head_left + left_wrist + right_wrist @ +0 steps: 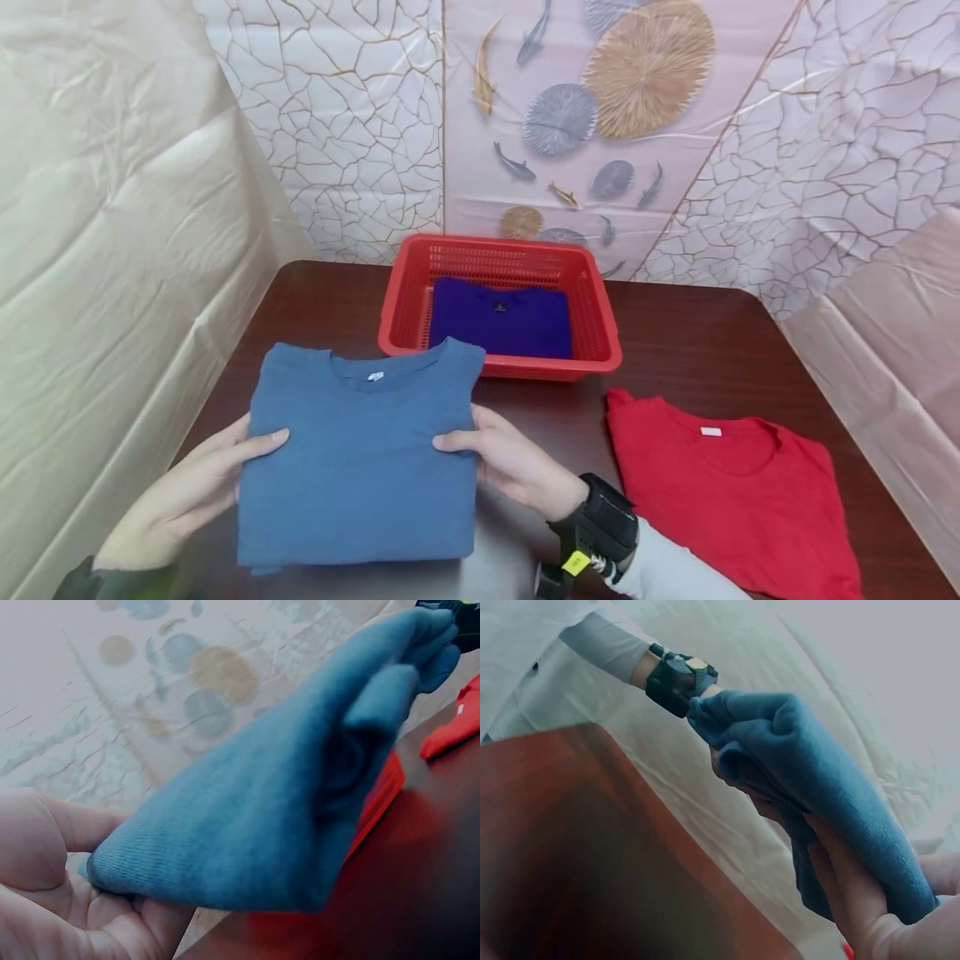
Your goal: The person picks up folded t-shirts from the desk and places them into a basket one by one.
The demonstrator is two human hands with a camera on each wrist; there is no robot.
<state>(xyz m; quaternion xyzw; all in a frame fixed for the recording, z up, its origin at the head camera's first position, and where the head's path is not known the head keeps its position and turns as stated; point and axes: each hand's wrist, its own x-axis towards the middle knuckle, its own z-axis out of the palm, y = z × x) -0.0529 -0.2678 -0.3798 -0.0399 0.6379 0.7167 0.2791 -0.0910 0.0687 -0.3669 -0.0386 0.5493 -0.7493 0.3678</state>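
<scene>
A folded blue T-shirt (360,467) is held up by both hands above the near part of the table, its neckline toward the basket. My left hand (183,492) grips its left edge, thumb on top and fingers underneath. On the opposite edge, my right hand (517,462) pinches the cloth the same way. The left wrist view shows the shirt's folded layers (225,817) side-on, sloping up from the left palm. In the right wrist view, fingers (847,877) support the underside of the bundle. The shirt's upper right corner overlaps the basket's front rim in the head view.
Behind the shirt, a red plastic basket (611,333) holds a folded dark blue T-shirt (502,325). A red T-shirt (735,492) lies folded on the right of the dark brown table (690,333). Patterned and plain sheets (330,125) hang around the table.
</scene>
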